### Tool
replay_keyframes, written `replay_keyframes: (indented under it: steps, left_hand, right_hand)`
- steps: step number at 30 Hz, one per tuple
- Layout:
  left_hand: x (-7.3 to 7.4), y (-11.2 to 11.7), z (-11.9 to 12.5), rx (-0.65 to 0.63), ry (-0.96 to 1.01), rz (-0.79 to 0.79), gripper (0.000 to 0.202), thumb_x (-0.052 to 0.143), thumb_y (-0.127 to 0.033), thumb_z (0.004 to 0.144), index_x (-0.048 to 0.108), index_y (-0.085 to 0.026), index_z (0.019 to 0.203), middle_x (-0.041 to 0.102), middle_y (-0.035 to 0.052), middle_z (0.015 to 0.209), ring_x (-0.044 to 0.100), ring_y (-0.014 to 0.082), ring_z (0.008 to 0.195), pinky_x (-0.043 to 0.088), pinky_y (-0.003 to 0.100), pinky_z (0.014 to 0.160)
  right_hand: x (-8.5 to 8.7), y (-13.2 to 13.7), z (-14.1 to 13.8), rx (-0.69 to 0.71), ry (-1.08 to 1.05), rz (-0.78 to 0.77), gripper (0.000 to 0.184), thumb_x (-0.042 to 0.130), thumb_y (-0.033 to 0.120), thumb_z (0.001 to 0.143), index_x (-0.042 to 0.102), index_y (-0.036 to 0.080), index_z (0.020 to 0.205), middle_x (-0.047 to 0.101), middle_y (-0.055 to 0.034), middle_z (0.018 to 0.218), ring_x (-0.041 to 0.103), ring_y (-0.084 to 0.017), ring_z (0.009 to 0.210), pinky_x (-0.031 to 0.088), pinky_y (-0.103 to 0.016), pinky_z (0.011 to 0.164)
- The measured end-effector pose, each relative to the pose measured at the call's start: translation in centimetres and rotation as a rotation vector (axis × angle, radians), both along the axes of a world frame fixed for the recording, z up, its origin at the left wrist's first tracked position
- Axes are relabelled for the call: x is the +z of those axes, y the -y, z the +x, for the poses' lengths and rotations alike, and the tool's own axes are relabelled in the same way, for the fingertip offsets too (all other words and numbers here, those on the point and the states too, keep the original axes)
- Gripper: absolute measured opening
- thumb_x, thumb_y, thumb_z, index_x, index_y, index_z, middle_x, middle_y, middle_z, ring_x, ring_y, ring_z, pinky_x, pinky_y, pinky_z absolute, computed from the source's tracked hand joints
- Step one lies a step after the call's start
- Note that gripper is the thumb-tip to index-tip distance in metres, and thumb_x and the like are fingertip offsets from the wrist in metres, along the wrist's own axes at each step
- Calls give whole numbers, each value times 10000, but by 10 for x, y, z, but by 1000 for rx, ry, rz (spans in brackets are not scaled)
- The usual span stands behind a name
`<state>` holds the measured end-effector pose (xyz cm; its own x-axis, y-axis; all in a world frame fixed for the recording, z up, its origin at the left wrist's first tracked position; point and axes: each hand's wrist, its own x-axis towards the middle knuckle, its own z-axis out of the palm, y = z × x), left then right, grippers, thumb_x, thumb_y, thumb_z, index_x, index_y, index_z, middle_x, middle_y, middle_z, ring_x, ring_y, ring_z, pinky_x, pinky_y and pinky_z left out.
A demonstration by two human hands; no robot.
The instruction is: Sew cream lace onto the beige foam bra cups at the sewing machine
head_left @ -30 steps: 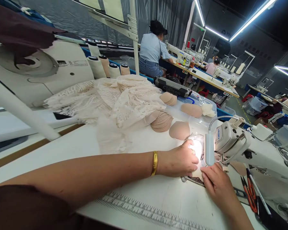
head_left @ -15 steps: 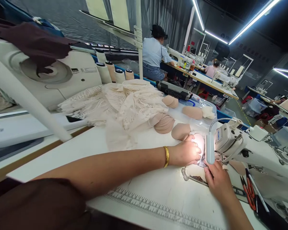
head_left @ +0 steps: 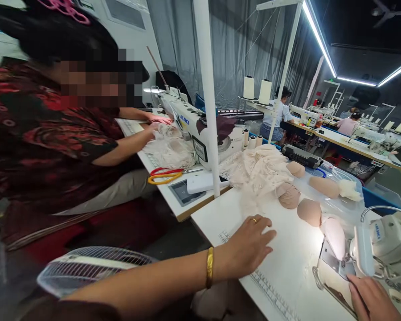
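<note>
My left hand point(head_left: 250, 245) hovers over the near part of the white table point(head_left: 287, 249), fingers spread, holding nothing. At the lower right, my right hand point(head_left: 376, 296) rests by the sewing machine's bed, its visible fingers stretched toward the needle area; part of it is cut off by the frame. A pale pink cup-shaped pad point(head_left: 334, 236) lies under the lamp, its tip at the needle area of the sewing machine point(head_left: 392, 236). A beige pad point(head_left: 309, 212) lies behind it, beside a stack of beige pads point(head_left: 288, 196).
A cream lace heap point(head_left: 259, 171) lies at the table's back. A co-worker point(head_left: 53, 142) sits at the left, both hands on lace at another sewing machine point(head_left: 187, 116). Red-and-yellow scissors point(head_left: 167, 174) lie there. A white stand post point(head_left: 207, 98) rises between the tables; a fan point(head_left: 96, 267) stands below.
My left hand has let go of the pad and moved left, fingers now spread. My view has swung left, bringing the co-worker into sight. The right hand stays beside the machine.
</note>
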<state>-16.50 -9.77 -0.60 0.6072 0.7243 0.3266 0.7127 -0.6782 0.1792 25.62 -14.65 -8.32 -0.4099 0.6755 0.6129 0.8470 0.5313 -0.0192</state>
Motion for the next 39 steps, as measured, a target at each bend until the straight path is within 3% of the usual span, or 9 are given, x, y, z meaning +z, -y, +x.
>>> replay_keyframes:
  steps: [3,9,12,16,21,24,27,33,39]
  left_hand:
    - [-6,3,-10,129,-8,-46,304,696,-285,937,648,-153,1207,620,177,1324,578,363,1176,502,534,980]
    - [-1,19,3,-374,371,-175,305,486,-140,1016,628,-195,1281,696,94,1289,633,201,1215,539,350,1055]
    - [3,0,3,-219,484,-96,323,433,-153,1042,623,-199,1300,690,96,1299,609,215,1253,515,408,1090]
    - [-3,-31,8,-167,255,-127,356,677,-345,967,650,-191,1287,691,109,1273,613,279,1198,500,455,1040]
    - [-1,-42,23,-201,263,-265,190,643,-264,975,682,-171,814,662,14,819,613,179,812,478,304,777]
    - [11,-40,24,-183,520,-292,246,654,-318,959,643,-173,760,661,30,905,616,179,883,495,294,801]
    - [22,-34,26,-303,668,-422,187,647,-338,954,670,-179,858,701,50,1062,652,187,1000,523,300,883]
    - [40,-14,40,-451,663,-652,181,659,-351,925,692,-173,918,738,28,940,671,179,873,526,298,815]
    - [48,-3,40,-324,735,-899,327,712,-464,844,578,-172,786,591,-24,751,528,124,662,420,231,595]
  right_hand:
    - [16,5,-20,56,19,0,263,485,451,1063,690,291,1105,718,-37,803,721,-218,689,589,-311,602]
    - [69,42,-114,66,-44,-212,233,503,270,1047,658,259,1220,728,-81,1004,720,-234,867,630,-347,696]
    - [76,59,-159,104,-93,-262,282,498,224,1052,625,236,1303,730,-115,1118,715,-252,962,635,-421,834]
    - [60,77,-197,170,-62,-192,416,511,154,1021,561,176,1433,692,-162,1341,673,-280,1205,615,-424,934]
    - [46,95,-180,218,120,-73,335,519,121,984,692,185,1264,732,-124,1318,695,-287,1218,625,-388,854]
    - [57,110,-146,315,124,-113,220,532,172,1030,735,235,976,806,-53,1146,763,-237,1032,637,-340,757]
    - [77,120,-127,363,-44,-275,165,560,305,1062,720,268,1082,813,-37,1041,756,-219,957,649,-335,762]
    - [95,85,-157,-136,-511,-314,447,639,427,993,594,259,1405,666,-138,1327,659,-297,1175,623,-394,852]
    - [93,56,-185,-126,-910,-575,339,551,494,1036,711,231,893,686,-12,778,627,-180,734,507,-271,712]
